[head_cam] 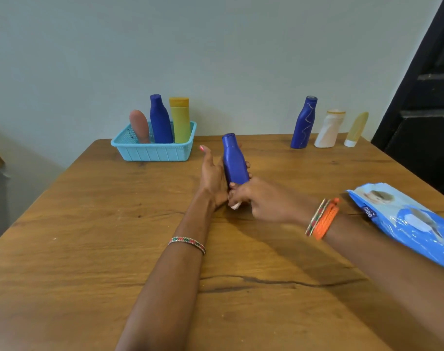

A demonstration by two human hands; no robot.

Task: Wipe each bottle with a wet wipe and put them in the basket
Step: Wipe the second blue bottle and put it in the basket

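A wooden surface (89, 249) with a dark crack meets a pale wall (215, 46); a black door (423, 110) stands beyond its far right corner.

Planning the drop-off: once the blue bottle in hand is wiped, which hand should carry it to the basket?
Probably the left hand. It already cradles the blue bottle and lies on the side of the basket. The right hand sits at the bottle's base with what looks like a wipe, farther from the basket.

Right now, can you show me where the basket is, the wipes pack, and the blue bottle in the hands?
basket (150, 151): head view, on its front wall.
wipes pack (408, 221): head view, on its blue top face.
held blue bottle (234, 162): head view, on the middle of its body.
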